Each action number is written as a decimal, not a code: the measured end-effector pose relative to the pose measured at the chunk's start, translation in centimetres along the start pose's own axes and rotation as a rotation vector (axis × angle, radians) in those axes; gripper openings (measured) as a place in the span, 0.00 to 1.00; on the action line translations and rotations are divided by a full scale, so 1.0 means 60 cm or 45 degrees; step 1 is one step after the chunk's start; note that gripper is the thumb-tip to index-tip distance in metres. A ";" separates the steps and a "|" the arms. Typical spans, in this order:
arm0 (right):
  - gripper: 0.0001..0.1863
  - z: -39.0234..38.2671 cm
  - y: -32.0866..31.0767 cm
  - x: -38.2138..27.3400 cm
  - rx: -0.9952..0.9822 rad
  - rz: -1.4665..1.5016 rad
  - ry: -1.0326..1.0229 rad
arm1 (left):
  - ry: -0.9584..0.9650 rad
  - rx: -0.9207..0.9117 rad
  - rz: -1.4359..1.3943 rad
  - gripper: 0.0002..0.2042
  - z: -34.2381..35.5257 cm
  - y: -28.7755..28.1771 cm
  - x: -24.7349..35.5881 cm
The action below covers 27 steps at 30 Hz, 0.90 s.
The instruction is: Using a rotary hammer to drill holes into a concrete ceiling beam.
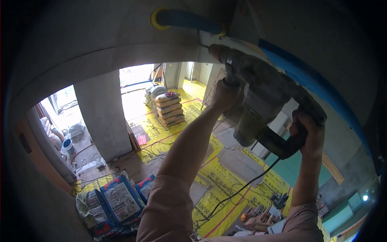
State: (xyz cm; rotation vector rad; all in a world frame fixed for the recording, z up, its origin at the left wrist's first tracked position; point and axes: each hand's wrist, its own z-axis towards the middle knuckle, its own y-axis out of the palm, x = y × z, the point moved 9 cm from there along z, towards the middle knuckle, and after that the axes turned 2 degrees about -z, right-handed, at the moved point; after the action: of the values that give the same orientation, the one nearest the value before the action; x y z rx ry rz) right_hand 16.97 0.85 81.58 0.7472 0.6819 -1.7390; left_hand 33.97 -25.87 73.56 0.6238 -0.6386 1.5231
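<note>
Overhead I hold a large, dusty rotary hammer drill [264,86] with both arms raised. My left hand [225,94] is closed round its side handle, close behind the chuck. At the rear, my right hand [308,131] wraps the main grip; whether a finger presses the trigger is hidden. The thin drill bit [204,45] points up and left, its tip at or very near the grey concrete beam [161,52]. Just above the bit runs a blue pipe [187,20] with a yellow collar at its left end. A black power cord [242,187] hangs from the grip.
Yellow printed sheeting [217,193] covers much of the floor far below. Stacked brown bags [169,109] stand beyond my left arm. Blue-and-white sacks [121,197] lie at lower left, near a concrete column [100,117]. Rubble [260,218] lies at lower right. A blue pipe [314,80] curves along the right.
</note>
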 end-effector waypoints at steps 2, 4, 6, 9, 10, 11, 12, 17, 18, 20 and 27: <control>0.06 0.007 0.010 -0.001 -0.052 -0.006 -0.017 | -0.011 -0.035 -0.004 0.16 0.012 -0.002 -0.004; 0.06 0.007 0.020 -0.010 -0.038 -0.051 -0.086 | -0.028 -0.032 -0.035 0.16 0.016 -0.003 -0.010; 0.07 0.009 0.007 -0.003 -0.047 -0.044 -0.034 | 0.004 -0.028 0.011 0.16 0.011 -0.002 -0.003; 0.07 0.006 -0.003 -0.003 -0.012 -0.052 -0.009 | 0.045 0.008 0.012 0.12 0.005 0.005 0.019; 0.07 0.006 -0.008 -0.007 0.030 -0.060 -0.036 | 0.053 0.045 -0.026 0.09 0.003 0.003 0.023; 0.07 0.007 -0.007 -0.004 0.008 -0.060 -0.024 | 0.048 0.047 -0.041 0.10 0.003 0.003 0.024; 0.07 0.008 -0.003 -0.006 0.008 -0.057 -0.031 | 0.055 0.049 -0.040 0.10 0.006 0.000 0.021; 0.07 0.008 0.013 -0.011 0.021 -0.040 -0.008 | 0.216 -0.014 0.154 0.15 0.020 -0.008 0.020; 0.07 0.010 0.011 -0.009 0.022 -0.042 -0.008 | 0.216 -0.014 0.151 0.15 0.018 -0.008 0.028; 0.08 0.011 0.006 -0.005 0.016 -0.033 -0.028 | -0.049 -0.027 -0.100 0.16 0.013 -0.004 0.015; 0.05 0.010 0.023 -0.002 -0.001 -0.049 -0.040 | -0.094 -0.019 -0.071 0.18 0.017 -0.008 -0.011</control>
State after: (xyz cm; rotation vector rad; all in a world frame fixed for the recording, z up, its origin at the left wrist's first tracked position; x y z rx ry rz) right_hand 18.24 0.10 81.96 0.7090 0.6794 -1.7822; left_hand 34.49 -27.07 73.82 0.6838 -0.6828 1.4475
